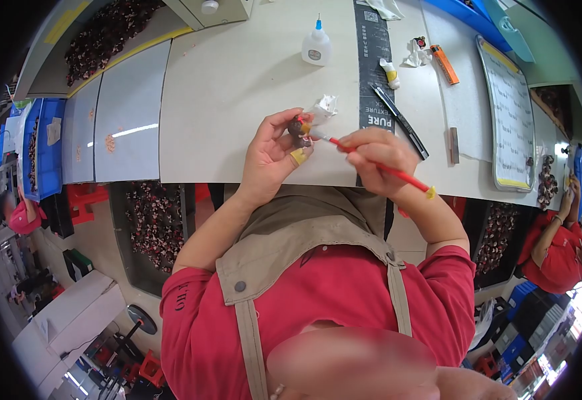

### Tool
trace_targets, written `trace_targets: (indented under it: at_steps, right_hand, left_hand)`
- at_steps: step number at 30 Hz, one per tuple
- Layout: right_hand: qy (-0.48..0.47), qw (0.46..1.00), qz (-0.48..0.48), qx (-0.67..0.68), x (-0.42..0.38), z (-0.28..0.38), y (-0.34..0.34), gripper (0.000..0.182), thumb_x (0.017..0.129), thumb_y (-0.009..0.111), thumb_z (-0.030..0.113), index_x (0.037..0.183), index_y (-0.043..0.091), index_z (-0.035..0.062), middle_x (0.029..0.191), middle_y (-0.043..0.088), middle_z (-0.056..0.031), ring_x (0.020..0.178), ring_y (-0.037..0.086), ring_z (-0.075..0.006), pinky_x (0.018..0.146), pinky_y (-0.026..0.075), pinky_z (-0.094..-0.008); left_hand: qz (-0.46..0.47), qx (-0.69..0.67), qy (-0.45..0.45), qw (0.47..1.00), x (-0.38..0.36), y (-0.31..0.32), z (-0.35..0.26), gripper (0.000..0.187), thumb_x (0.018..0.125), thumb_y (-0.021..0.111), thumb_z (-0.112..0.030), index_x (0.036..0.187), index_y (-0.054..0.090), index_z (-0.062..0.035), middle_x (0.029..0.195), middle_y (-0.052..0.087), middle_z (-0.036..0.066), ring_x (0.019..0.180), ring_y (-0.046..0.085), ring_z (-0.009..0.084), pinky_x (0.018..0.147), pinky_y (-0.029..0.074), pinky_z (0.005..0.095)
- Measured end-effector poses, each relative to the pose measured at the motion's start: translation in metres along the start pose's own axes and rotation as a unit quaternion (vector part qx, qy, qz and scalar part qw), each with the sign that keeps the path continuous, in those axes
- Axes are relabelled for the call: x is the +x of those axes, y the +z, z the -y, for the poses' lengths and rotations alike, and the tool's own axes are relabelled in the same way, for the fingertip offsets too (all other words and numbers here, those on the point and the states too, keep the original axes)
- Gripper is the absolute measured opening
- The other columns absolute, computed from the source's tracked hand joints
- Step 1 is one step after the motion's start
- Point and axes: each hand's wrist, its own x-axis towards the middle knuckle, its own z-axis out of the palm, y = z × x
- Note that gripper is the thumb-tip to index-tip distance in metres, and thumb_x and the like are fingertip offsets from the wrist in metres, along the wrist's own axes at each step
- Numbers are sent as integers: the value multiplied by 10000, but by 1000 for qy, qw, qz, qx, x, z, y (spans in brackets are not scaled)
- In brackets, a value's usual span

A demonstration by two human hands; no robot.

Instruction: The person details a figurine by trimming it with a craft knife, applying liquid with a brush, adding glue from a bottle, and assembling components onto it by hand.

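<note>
Head view: glue bottle (pixel 316 47) stands capped on table (pixel 237 87).

A pale surface (pixel 237 87) filled the workshop view. Blue crates (pixel 41 147) stood at one side. Red stools (pixel 84 199) sat on the floor.

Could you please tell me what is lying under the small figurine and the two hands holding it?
Under the figurine lies the pale table, with crumpled white paper beside it. The left hand and right hand, holding a red brush, cover the surface directly beneath.

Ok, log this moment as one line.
left hand: holds figurine | right hand: holds red brush | brush tip on figurine
</note>
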Motion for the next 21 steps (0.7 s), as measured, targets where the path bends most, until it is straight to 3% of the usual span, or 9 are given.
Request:
trace_targets:
  at_steps: [4,8,12,15,18,21]
  right_hand:
    - [-15,999,37,-30,5,0,-3,208,812,618,-26,939,458,11,846,628,-202,685,654,-256,578,546,-317]
    - [-4,1000,14,3,3,2,0,260,709,697,-61,889,524,12,815,640,-156,683,644,-243,580,525,-289]
    - [20,1000,-22,-6,1,-2,-3,251,714,691,-65,887,526,9,813,644,-159,689,647,-237,583,525,-287]
    - [38,999,13,26,2,4,-1,212,745,672,-58,881,523,6,818,642,-161,700,646,-234,596,521,-280]
    - [79,994,-63,-42,3,-2,-4,168,779,643,-56,876,521,5,824,643,-162,716,643,-223,620,516,-274]
    - [115,985,-117,60,3,2,-2,120,817,597,-58,886,521,5,844,641,-154,724,631,-202,632,508,-278]
  left_hand:
    - [24,-11,-9,1000,0,-1,-4,509,817,565,87,1273,369,-26,1255,470,143,1084,540,222,942,439,335]
    - [32,1,4,999,1,-1,-2,498,835,542,82,1282,352,-25,1246,464,131,1083,544,221,918,449,309]
    - [31,-2,-5,999,1,-2,-3,506,829,539,93,1283,349,-22,1244,466,133,1082,545,222,916,447,306]
    - [44,-3,-6,999,1,-3,-6,501,832,543,71,1287,354,-20,1235,466,127,1086,542,222,919,443,311]
    - [37,-52,-46,997,1,-5,-13,527,823,569,18,1305,359,-15,1251,455,117,1083,542,241,921,446,334]
    - [46,-79,-67,994,2,-9,-12,557,832,561,-18,1342,336,-19,1238,445,88,1098,530,239,923,443,321]
